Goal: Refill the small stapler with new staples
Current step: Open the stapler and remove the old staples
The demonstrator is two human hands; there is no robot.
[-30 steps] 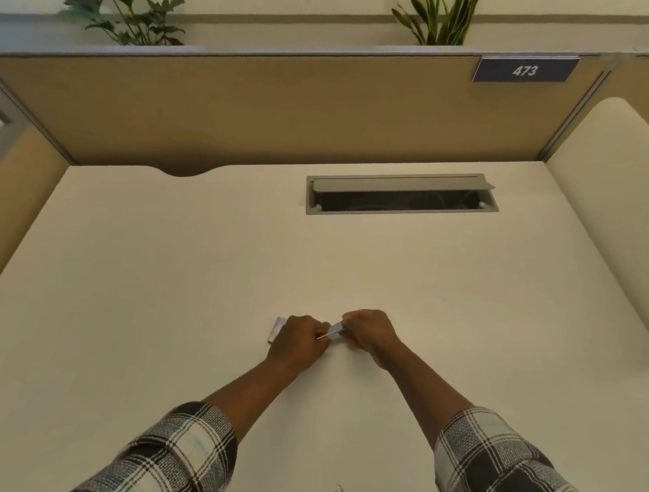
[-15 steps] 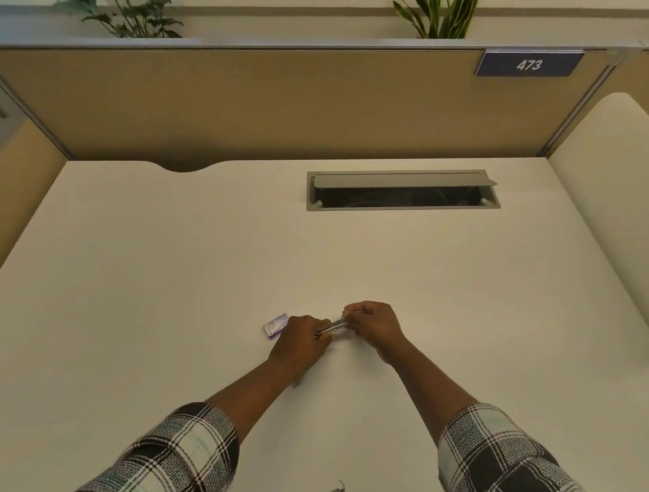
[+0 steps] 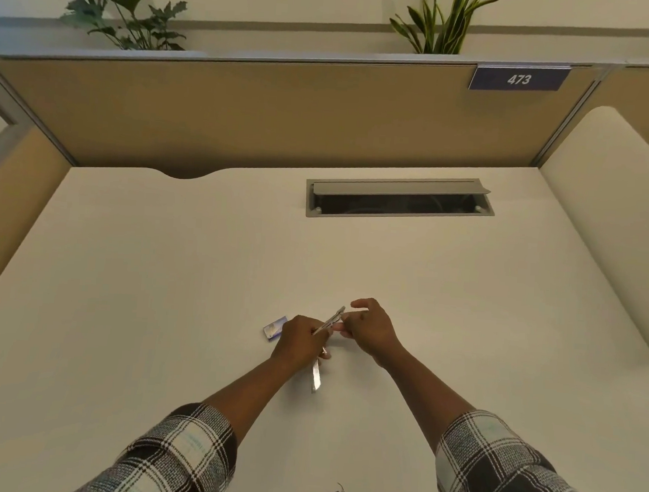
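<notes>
Bench (image 3: 159, 272): smooth cream top, wide bare room left, far from edges. Small blue staple box (image 3: 273, 327) just left of left hand (image 3: 299, 340). Left fingers clenched on thin metal stapler (image 3: 332, 318), opened, one arm down toward bench. Right hand (image 3: 371, 328): fingers pinch stapler tip.

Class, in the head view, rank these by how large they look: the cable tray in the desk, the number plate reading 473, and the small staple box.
1. cable tray
2. number plate
3. staple box
</notes>
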